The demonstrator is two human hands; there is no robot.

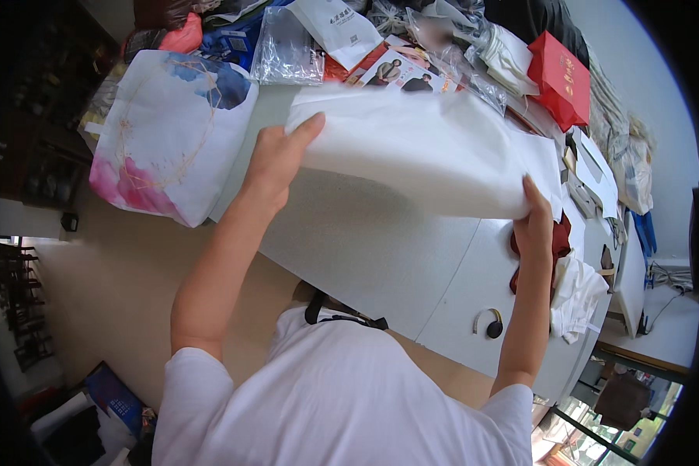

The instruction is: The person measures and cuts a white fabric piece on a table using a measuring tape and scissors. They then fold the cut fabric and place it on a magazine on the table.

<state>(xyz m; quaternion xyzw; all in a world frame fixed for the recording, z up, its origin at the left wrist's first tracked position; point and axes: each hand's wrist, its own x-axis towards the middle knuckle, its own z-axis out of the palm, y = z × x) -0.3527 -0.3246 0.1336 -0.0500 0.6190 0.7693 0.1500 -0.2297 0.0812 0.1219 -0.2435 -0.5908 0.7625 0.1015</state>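
Note:
A wide piece of white cloth (412, 140), seemingly folded, is stretched between my hands above the grey table (365, 233). My left hand (283, 159) grips its left end, thumb on top. Its right end is held by my right hand (534, 221), thumb also uppermost. The cloth's far edge is slightly blurred, and its underside is hidden. To the left of my left hand, a white fabric piece with blue and pink watercolour patches and thin gold lines (171, 132) lies over the table's edge.
Clear plastic bags (287, 50), printed packaging and a red paper bag (559, 81) crowd the table's far side. Beyond my right hand lies crumpled white cloth (576, 299) beside dark red fabric. A small black round item (493, 329) with a curved band rests near the front edge.

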